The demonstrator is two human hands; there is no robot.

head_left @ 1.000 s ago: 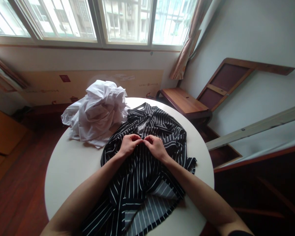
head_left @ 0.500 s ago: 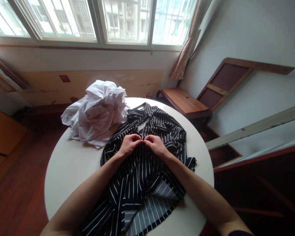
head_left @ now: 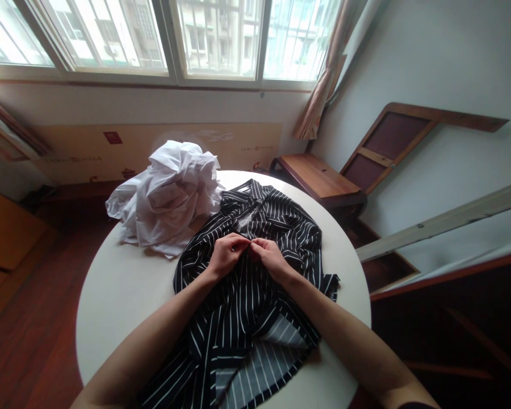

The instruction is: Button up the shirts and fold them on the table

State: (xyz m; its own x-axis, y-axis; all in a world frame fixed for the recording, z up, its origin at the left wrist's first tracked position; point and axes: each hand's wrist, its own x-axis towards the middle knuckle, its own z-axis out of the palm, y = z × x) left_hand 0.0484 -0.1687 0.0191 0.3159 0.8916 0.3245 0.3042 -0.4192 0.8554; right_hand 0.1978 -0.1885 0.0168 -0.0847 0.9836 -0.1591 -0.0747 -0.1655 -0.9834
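Observation:
A black shirt with white stripes [head_left: 242, 301] lies spread over the round white table [head_left: 111, 307], its collar at the far side and its hem towards me. My left hand [head_left: 229, 254] pinches the shirt's front placket near the middle, below the collar opening. Right beside it, my right hand [head_left: 269, 257] pinches the same spot, and the fingertips of both hands meet. Whatever small part of the placket sits between the fingertips is hidden. Near the hem, the lower front is folded open and shows the greyish inner side of the cloth.
A crumpled heap of white cloth [head_left: 170, 196] rests on the table's far left. Behind the table at right stands a wooden bench [head_left: 319, 173], near a wooden frame [head_left: 377, 147] against the wall. Windows [head_left: 217, 40] run along the back, with a curtain [head_left: 315, 108] beside them.
My left hand has turned slightly and its fingers have closed in towards the right hand. Both hands stay at the same place on the shirt, which has hardly moved.

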